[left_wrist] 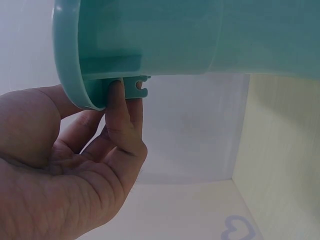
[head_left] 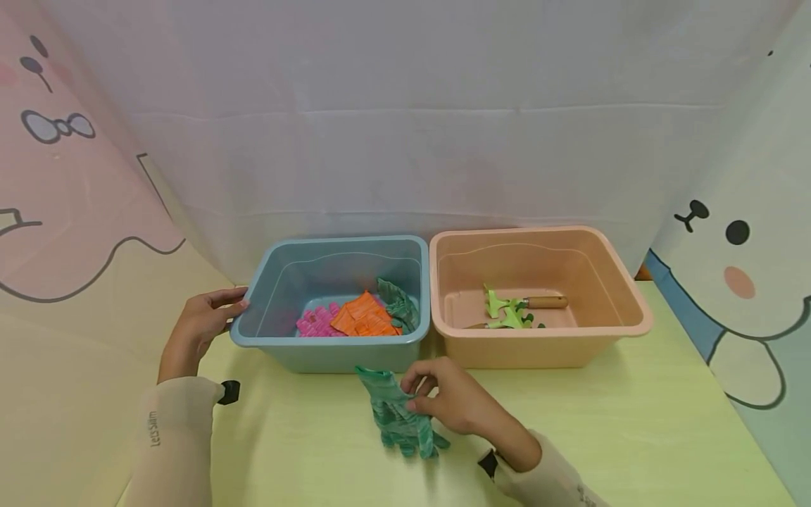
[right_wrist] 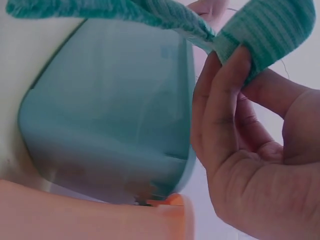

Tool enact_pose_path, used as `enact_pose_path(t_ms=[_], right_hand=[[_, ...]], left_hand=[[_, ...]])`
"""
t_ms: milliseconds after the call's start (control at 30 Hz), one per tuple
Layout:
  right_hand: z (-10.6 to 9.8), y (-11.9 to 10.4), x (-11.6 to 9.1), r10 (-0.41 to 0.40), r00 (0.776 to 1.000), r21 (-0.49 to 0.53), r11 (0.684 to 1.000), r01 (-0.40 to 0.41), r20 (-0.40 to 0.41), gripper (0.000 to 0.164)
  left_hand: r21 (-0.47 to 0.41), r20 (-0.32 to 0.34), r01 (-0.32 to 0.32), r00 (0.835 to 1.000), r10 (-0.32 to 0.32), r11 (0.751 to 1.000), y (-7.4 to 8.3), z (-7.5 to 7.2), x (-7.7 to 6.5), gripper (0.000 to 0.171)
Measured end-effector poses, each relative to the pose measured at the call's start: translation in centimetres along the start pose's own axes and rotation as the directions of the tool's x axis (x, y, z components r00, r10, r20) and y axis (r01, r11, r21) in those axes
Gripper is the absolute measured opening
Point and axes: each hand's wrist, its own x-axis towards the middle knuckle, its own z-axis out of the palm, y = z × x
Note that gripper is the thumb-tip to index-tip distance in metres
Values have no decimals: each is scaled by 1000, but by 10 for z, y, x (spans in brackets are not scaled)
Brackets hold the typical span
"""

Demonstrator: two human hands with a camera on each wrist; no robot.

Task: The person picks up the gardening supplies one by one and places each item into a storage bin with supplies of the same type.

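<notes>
A green striped knit glove (head_left: 399, 415) hangs from my right hand (head_left: 450, 398) in front of the blue bin, its fingers pointing down. Thumb and fingertips pinch it near one edge, as the right wrist view shows on the glove's fabric (right_wrist: 270, 35). My left hand (head_left: 205, 320) holds the left end of the blue bin (head_left: 355, 343), with fingers curled up under the rim (left_wrist: 67, 55) in the left wrist view. Inside that bin lie a pink glove (head_left: 317, 322), an orange glove (head_left: 364, 315) and a dark green glove (head_left: 400, 306).
Close against the blue bin's right side stands a peach bin (head_left: 538, 348). It holds small green garden tools, among them one with a wooden handle (head_left: 548, 302). Both bins stand on a pale yellow-green table (head_left: 317, 451), with a white curtain (head_left: 405, 162) behind.
</notes>
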Motion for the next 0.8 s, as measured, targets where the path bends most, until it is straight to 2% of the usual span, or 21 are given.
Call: enact_pose_path(t_ms=[433, 800], right_hand=[[-14, -21, 5, -67, 998, -22, 997, 67, 8, 10], [-24, -30, 11, -98, 995, -35, 995, 97, -21, 11]], left_hand=[[-12, 3, 1, 1000, -1, 1000, 0, 0, -1, 59], [-37, 5, -15, 1000, 16, 999, 0, 0, -2, 59]])
